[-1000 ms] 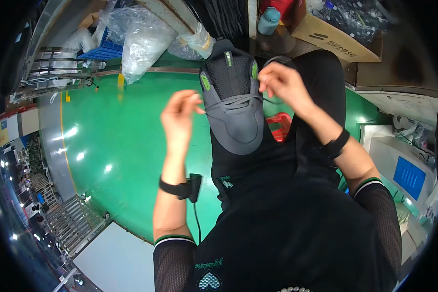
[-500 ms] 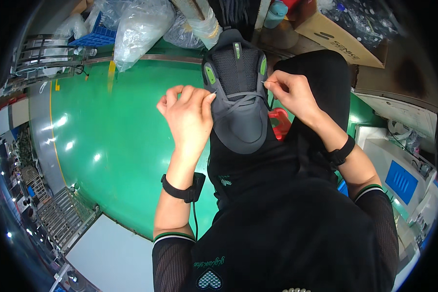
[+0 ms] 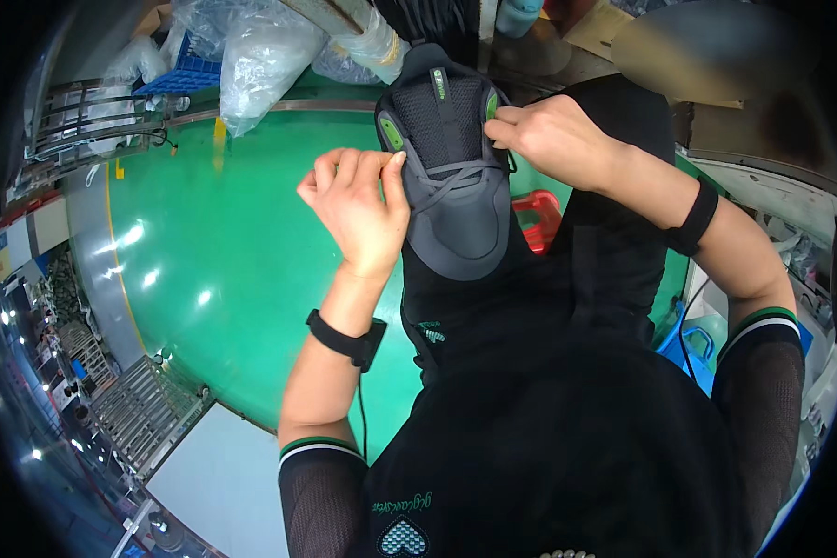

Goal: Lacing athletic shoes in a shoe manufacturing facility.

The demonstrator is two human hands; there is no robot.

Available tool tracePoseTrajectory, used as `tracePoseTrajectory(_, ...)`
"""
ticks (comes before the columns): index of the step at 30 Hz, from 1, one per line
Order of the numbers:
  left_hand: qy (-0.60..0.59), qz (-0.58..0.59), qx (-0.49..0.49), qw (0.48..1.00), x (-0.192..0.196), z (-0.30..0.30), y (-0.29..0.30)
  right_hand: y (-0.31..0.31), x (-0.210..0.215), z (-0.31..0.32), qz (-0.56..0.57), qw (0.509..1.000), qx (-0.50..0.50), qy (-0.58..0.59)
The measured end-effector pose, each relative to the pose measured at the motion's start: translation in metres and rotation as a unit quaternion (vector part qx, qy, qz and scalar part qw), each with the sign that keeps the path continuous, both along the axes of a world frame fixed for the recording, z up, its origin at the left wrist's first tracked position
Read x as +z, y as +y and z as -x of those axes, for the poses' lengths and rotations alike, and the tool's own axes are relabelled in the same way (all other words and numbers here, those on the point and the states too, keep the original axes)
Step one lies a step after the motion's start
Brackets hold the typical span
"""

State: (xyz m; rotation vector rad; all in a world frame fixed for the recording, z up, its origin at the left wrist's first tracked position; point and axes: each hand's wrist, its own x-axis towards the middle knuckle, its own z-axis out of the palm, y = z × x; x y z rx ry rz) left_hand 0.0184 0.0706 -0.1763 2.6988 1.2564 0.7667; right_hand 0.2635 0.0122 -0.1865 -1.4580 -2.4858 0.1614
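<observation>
A dark grey sneaker with green side patches rests on my lap, its rounded toe pointing toward me. Grey shoelace crosses its lower tongue in a few rows. Beside the shoe's left eyelet edge, my left hand pinches a thin end of the shoelace between thumb and forefinger. At the opposite edge, just below the right green patch, my right hand has its fingertips closed against the upper. The lace end at those fingertips is mostly covered by them.
A red plastic stool shows under my right leg. Clear plastic bags and a blue crate stand at the far left. A cardboard box lies far right, partly behind a blurred dark round shape. To my right is a blue plastic container.
My right hand has moved up and inward against the shoe's edge, its forearm turning more sideways. My left hand stays pinched at the left edge. The view has shifted slightly.
</observation>
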Motion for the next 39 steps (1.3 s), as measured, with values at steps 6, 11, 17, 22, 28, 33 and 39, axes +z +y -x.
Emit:
tracePoseTrajectory(6,0.062,0.015,0.022,0.998,-0.004,-0.015,-0.006,-0.001,0.003,-0.003,0.039,0.998,-0.043,0.004)
tracePoseTrajectory(11,0.088,0.022,-0.223,0.971,0.038,-0.001,0.043,0.029,0.016,-0.013,-0.079,0.995,0.058,0.005)
tracePoseTrajectory(17,0.267,0.195,-0.372,0.867,0.046,-0.020,0.097,0.062,0.016,-0.014,0.131,0.974,0.186,0.005)
tracePoseTrajectory(22,0.152,0.355,-0.283,0.878,0.036,-0.015,0.083,0.047,0.017,0.001,0.183,0.981,0.069,0.017)
tracePoseTrajectory(28,-0.203,0.566,-0.078,0.796,0.029,-0.023,0.059,0.024,0.007,0.025,0.099,0.911,-0.152,0.370)
tracePoseTrajectory(33,0.018,0.118,-0.214,0.970,0.050,-0.039,0.041,-0.064,0.063,0.108,0.050,0.907,0.148,0.391)
tracePoseTrajectory(39,0.213,0.012,-0.251,0.944,0.038,-0.043,0.033,-0.068,0.038,0.082,0.158,0.895,-0.012,0.416)
